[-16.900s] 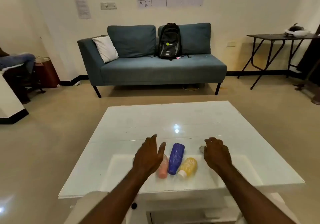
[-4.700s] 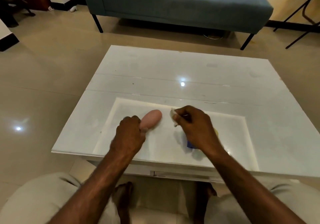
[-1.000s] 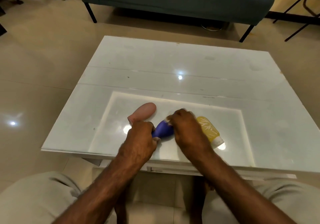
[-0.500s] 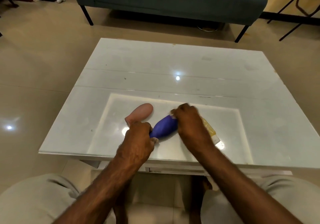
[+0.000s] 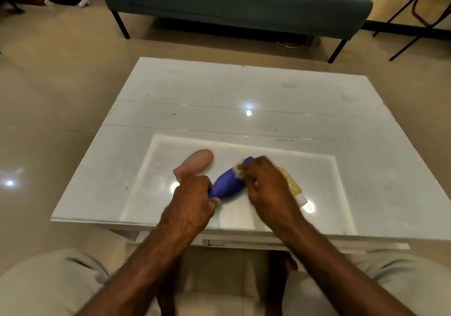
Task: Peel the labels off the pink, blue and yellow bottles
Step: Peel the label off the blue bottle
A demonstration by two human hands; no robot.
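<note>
Now the left hand (image 5: 192, 201) grips the blue bottle (image 5: 227, 186) near the table's (image 5: 244, 91) front edge, while the right hand's (image 5: 266, 184) fingers pinch its pale label (image 5: 237, 169).

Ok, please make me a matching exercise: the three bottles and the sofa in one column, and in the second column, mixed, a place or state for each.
Column one:
1. pink bottle
2. blue bottle
3. yellow bottle
4. sofa

Column two:
A. partly hidden behind the right hand
B. on the floor beyond the table
C. lying untouched, farthest to the left
D. gripped at its narrow end by the left hand

Pairs: 1-C, 2-D, 3-A, 4-B
</note>
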